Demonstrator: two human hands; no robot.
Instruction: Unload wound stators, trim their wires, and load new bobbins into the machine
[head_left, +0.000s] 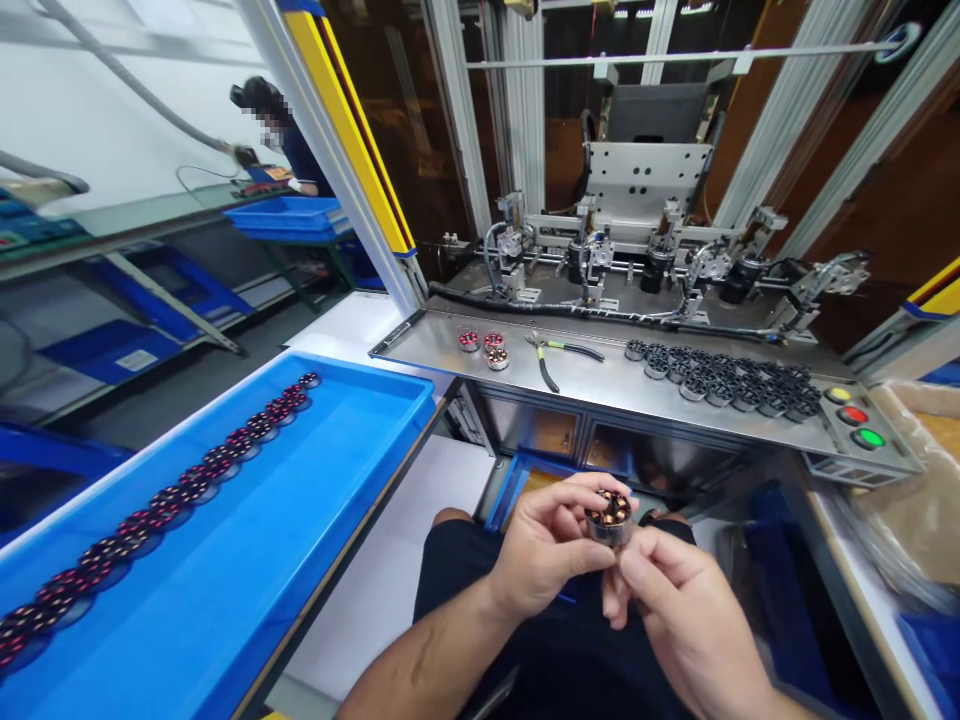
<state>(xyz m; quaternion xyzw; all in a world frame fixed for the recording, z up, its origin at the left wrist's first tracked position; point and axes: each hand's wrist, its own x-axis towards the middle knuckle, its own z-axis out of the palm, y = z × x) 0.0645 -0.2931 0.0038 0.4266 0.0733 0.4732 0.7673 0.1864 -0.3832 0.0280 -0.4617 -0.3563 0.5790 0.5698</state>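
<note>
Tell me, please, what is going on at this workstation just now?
A person holds a round part with copper windings in the left hand. The right hand is at its lower edge; what its fingertips grip, if anything, is not clear. On the silvery metal ledge ahead lie three red-and-copper round parts, pliers with yellow-green and black handles, and a cluster of black round parts. To the left, a long row of similar round parts lies in a blue plastic tray.
</note>
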